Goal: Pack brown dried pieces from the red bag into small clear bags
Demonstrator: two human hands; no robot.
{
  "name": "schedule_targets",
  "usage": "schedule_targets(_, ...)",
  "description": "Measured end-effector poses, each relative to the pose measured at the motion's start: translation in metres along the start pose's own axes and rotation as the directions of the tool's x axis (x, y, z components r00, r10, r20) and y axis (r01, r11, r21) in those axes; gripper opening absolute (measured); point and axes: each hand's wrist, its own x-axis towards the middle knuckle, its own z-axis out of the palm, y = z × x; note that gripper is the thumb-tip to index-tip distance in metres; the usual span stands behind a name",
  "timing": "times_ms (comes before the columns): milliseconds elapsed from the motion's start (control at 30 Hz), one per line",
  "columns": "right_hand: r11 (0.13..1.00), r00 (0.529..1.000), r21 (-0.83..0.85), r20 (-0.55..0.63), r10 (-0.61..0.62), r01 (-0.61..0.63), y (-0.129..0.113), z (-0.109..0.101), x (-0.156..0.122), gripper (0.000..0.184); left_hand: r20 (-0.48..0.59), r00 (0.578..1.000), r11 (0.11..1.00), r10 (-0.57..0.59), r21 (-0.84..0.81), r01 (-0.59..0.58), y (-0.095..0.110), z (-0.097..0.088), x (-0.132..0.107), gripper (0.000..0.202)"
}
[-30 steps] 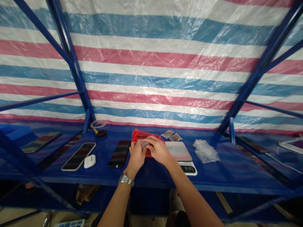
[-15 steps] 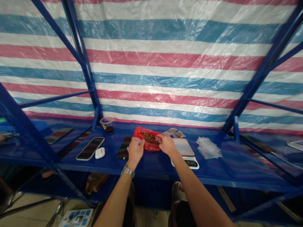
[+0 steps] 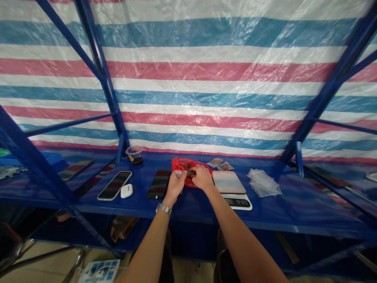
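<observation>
A red plastic bag (image 3: 193,162) lies open on the blue shelf, with brown dried bits (image 3: 186,166) inside. My left hand (image 3: 176,184) is closed in front of its left side, pinching a small clear plastic bag (image 3: 178,173) that my fingers partly cover. Over the red bag, my right hand (image 3: 203,177) has its fingers pressed together round some brown bits, close to my left fingertips. A white kitchen scale (image 3: 231,183) stands just right of my right hand. Behind it lie two small filled clear bags (image 3: 225,166).
A stack of flat clear bags (image 3: 265,183) lies right of the scale. To the left are a black phone (image 3: 158,184), a white earbud case (image 3: 126,191), another phone (image 3: 114,185) and a plastic cup of dark liquid (image 3: 135,155). Blue posts (image 3: 107,90) flank the shelf.
My hands have come closer together; the right has moved left and down toward my left fingers, over the red bag. The view has shifted slightly.
</observation>
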Motion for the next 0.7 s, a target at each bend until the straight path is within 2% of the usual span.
schedule_targets(200, 0.994, 0.996, 0.059, -0.009, 0.090, -0.089, 0.011, 0.000, -0.005, 0.035, 0.010, 1.000, 1.000, -0.012, 0.016, 0.012, -0.001, 0.006, -0.005, 0.034)
schedule_targets(400, 0.975, 0.990, 0.188, -0.042, 0.132, -0.122, 0.026, -0.003, -0.007, 0.037, 0.040, 0.996, 0.986, 0.082, 0.145, -0.087, 0.006, 0.002, -0.011, 0.022)
schedule_targets(567, 0.953, 0.995, 0.300, -0.075, 0.072, -0.047, 0.028, -0.009, -0.007, 0.039, 0.108, 0.977, 0.953, 0.184, 0.224, -0.204, 0.011, 0.005, -0.021, 0.015)
schedule_targets(700, 0.906, 0.990, 0.411, -0.132, -0.050, 0.100, 0.025, -0.014, -0.013, 0.038, 0.173, 0.958, 0.894, 0.227, 0.355, -0.275, 0.014, 0.007, -0.027, 0.012)
